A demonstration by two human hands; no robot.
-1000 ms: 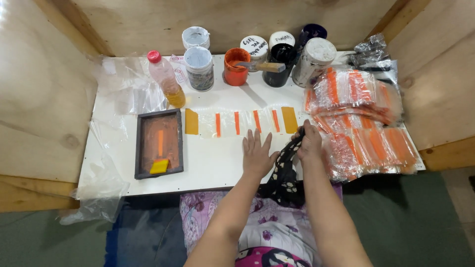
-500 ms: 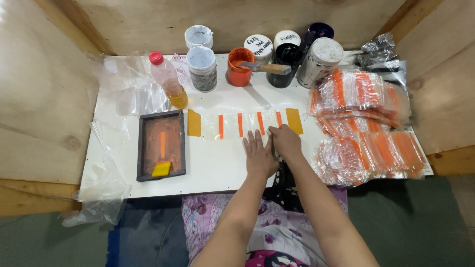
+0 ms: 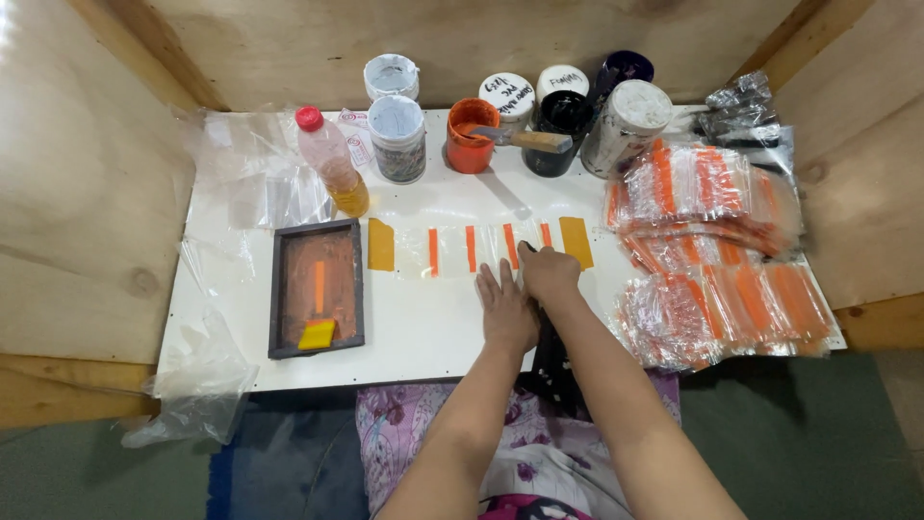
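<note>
Both hands press on the clear plastic strip with orange stripes [image 3: 476, 248], taped flat mid-tabletop [image 3: 404, 332]: the left hand [image 3: 505, 308] lies open-palmed, its grip wide and empty, the right hand [image 3: 549, 274] curls its fingers onto the strip's edge, apparently smoothing it, which calls for even pressure.

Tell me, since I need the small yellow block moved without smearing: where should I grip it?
Grip the yellow block by its two opposite side edges, coming straight down from above. It lies flat at the near end of the dark frame, whose raised rim probably blocks a sideways approach, and the orange stripe sits just beyond it.
</note>
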